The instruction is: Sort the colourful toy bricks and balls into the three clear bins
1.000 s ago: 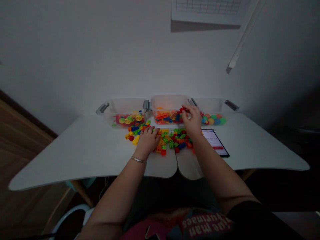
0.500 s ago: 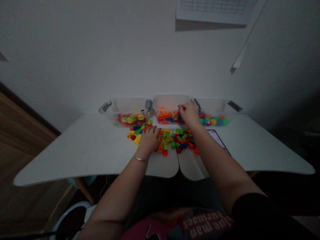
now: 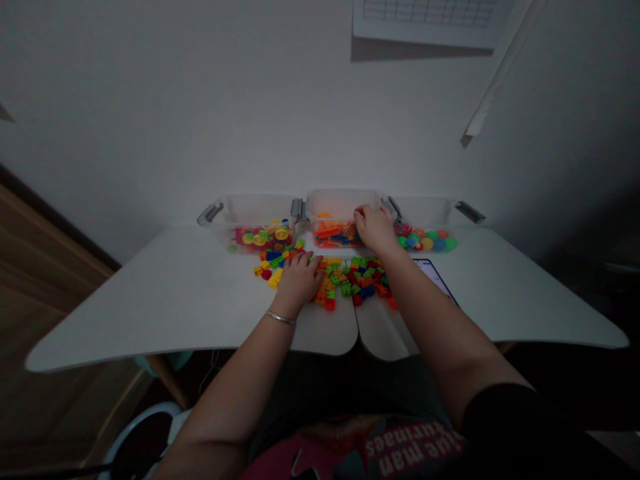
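Observation:
My left hand (image 3: 299, 279) lies palm down on a pile of toy building blocks (image 3: 327, 285), its fingers spread. Red, yellow, green, orange and blue blocks surround it. My right hand (image 3: 374, 229) is at the right side of the middle clear plastic box (image 3: 345, 200), fingers curled downward over it. Whatever its fingertips hold, if anything, is hidden. Inside that box lie orange, blue and yellow plastic pieces (image 3: 330, 231). More blocks (image 3: 367, 277) are on the table below my right wrist.
A left clear box (image 3: 260, 207) holds red and yellow pieces; a right clear box (image 3: 430, 210) holds coloured balls (image 3: 427, 241). Grey latches (image 3: 299, 209) stick out between boxes. A phone (image 3: 434, 277) lies beside my right forearm. The white table (image 3: 200, 293) has a front gap.
My right hand's fingers have shifted slightly from a raised pinch to a lower, curled-down pose over the middle box. My left hand has stayed in place.

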Tool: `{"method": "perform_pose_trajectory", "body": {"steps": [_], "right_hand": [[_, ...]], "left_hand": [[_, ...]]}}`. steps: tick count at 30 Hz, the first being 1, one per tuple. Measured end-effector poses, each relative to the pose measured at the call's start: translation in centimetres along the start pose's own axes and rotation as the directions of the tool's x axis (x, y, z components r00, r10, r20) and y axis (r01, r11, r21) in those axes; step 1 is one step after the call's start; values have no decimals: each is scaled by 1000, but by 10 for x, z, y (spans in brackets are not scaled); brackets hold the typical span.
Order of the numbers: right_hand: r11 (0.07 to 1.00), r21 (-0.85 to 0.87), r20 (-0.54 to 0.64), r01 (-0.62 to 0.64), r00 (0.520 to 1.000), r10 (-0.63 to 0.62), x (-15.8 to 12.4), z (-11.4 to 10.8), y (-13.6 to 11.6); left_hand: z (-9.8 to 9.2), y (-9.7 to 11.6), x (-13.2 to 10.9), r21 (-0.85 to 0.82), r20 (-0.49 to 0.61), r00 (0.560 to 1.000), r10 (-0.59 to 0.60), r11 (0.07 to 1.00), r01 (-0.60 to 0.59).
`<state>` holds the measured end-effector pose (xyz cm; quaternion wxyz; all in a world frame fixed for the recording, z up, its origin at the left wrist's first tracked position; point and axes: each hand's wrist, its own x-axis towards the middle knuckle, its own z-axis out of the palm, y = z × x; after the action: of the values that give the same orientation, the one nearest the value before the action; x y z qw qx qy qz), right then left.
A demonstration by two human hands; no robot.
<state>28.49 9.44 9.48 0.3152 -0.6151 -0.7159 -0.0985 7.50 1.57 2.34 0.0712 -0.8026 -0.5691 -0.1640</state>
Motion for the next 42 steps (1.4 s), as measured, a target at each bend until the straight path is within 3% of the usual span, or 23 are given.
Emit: {"method": "perform_pose_trajectory", "body": {"steps": [6, 11, 14, 18, 22, 26, 32, 42], "right_hand": [[966, 253, -135, 54, 991, -21, -6, -9, 12], [939, 335, -269, 82, 963, 12, -32, -19, 7], [926, 374, -201, 55, 979, 23, -55, -14, -2], [942, 326, -21, 76, 997, -74, -84, 0, -11], [965, 227, 139, 133, 976, -168, -104, 8, -11], [981, 153, 235, 121, 959, -155, -115, 11, -8], [987, 119, 255, 105, 958, -132, -118, 18, -7], [992, 112, 188, 58, 979, -79, -118, 28, -6]], "left_hand": [[3, -1, 1, 2, -8, 1000, 4, 1000, -4], [3, -1, 2, -1, -7, 1000, 3, 1000, -3], [1, 1, 2, 4, 9, 1000, -1, 1000, 1], [-1, 3, 2, 9, 17, 1000, -1, 1000, 1], [0, 4, 2, 9, 2, 1000, 7, 1000, -8], [4, 3, 3, 10, -8, 1000, 3, 1000, -3], [7, 3, 4, 18, -5, 1000, 11, 1000, -11], [6, 4, 3, 18, -20, 1000, 16, 1000, -16]]}}
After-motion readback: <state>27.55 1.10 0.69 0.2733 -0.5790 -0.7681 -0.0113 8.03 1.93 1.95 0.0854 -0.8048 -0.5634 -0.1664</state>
